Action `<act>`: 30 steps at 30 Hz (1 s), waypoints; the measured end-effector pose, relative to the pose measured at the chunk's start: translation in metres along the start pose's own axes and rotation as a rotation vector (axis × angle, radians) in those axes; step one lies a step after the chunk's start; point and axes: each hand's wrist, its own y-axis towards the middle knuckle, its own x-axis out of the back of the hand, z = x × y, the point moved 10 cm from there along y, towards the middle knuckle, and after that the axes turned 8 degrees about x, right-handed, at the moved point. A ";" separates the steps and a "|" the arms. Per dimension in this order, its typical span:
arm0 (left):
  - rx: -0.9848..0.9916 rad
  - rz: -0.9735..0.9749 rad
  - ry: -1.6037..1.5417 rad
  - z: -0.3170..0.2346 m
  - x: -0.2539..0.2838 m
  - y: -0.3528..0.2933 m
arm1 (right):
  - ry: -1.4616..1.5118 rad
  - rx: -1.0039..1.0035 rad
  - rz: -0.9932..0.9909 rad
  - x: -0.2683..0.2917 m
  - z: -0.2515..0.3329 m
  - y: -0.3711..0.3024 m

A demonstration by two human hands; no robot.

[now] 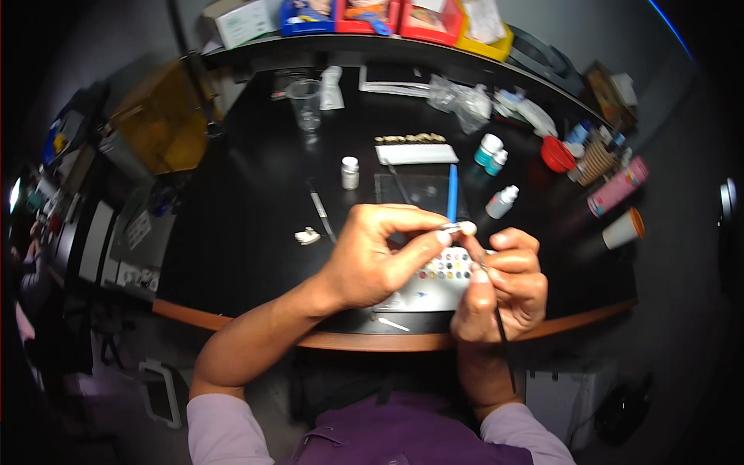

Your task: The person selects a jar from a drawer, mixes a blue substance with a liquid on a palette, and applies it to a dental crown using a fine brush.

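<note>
My left hand [376, 260] pinches a small white tooth-like piece [467, 228] between thumb and index finger, apparently with a short metal holder. Close by on the right, my right hand [508, 291] is closed around a slim brush with a long dark handle [503, 333] that slants down toward me. The brush tip, near the white piece, is too small to make out. Below both hands lies a white palette [422, 300] with rows of coloured dots, partly covered by my fingers. A small white dental model [308, 235] rests left of my left hand.
Behind the hands are a dark slab with a blue stick [452, 190], a white block [418, 154] and a small jar [350, 173]. To the right stand a dropper bottle [502, 202], green-and-white bottles [488, 149], a red bowl [557, 155] and a cup [622, 229]. A clear cup [304, 101] stands far left.
</note>
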 end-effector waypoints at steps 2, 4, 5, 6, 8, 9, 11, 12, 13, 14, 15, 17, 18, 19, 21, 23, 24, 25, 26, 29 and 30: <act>-0.045 0.003 0.026 -0.005 -0.001 0.001 | -0.005 -0.016 -0.046 0.003 0.000 -0.003; -0.089 -0.011 0.000 -0.007 0.001 0.001 | -0.014 0.001 -0.025 0.001 0.001 -0.004; -0.125 -0.038 0.025 -0.009 0.002 0.000 | 0.029 -0.046 -0.085 0.000 -0.001 -0.007; -0.167 -0.068 0.032 -0.010 0.005 -0.002 | 0.071 -0.057 -0.104 -0.001 -0.003 -0.010; -0.106 -0.047 0.025 -0.006 0.000 0.002 | 0.061 -0.021 -0.053 0.011 -0.003 -0.009; -0.075 -0.037 -0.003 -0.004 -0.001 0.002 | 0.082 -0.029 -0.061 0.011 -0.004 -0.011; -0.056 -0.043 -0.021 -0.001 0.000 0.002 | 0.051 -0.002 -0.060 0.015 -0.008 -0.015; -0.081 -0.055 -0.025 0.000 0.002 0.001 | 0.051 0.004 -0.030 0.017 -0.010 -0.014; -0.108 -0.058 -0.033 0.001 0.002 0.002 | 0.041 0.011 -0.002 0.017 -0.011 -0.014; -0.137 -0.063 -0.053 -0.005 -0.003 0.002 | 0.034 0.000 -0.021 0.021 -0.008 -0.012; -0.137 -0.058 -0.063 -0.006 -0.004 0.002 | 0.024 0.000 -0.015 0.020 -0.007 -0.012; -0.070 -0.061 -0.027 -0.002 -0.006 0.006 | -0.014 -0.016 -0.056 0.022 -0.005 -0.011; -0.048 -0.048 -0.048 0.002 -0.005 0.007 | -0.009 0.008 -0.043 0.019 -0.005 -0.011; -0.055 -0.031 -0.044 0.004 -0.003 0.006 | 0.007 -0.001 -0.024 0.013 -0.006 -0.011; -0.004 -0.030 -0.106 0.008 0.007 0.002 | 0.010 -0.035 0.004 -0.003 -0.008 -0.011; 0.155 0.030 -0.181 0.020 0.007 0.000 | -0.022 -0.017 0.042 -0.014 -0.002 -0.006; 0.131 0.013 -0.198 0.028 0.005 0.004 | -0.070 0.007 0.039 -0.009 -0.006 -0.009; 0.197 0.046 -0.216 0.031 0.001 0.005 | -0.051 -0.011 0.001 -0.006 -0.008 -0.009; 0.166 0.040 -0.203 0.028 -0.002 0.007 | -0.065 0.006 0.021 -0.007 -0.003 -0.004; 0.164 0.065 -0.251 0.019 -0.007 0.006 | -0.078 0.014 0.075 -0.005 0.003 -0.001; 0.161 0.072 -0.288 0.013 -0.008 0.005 | -0.095 0.028 0.062 -0.002 0.004 -0.001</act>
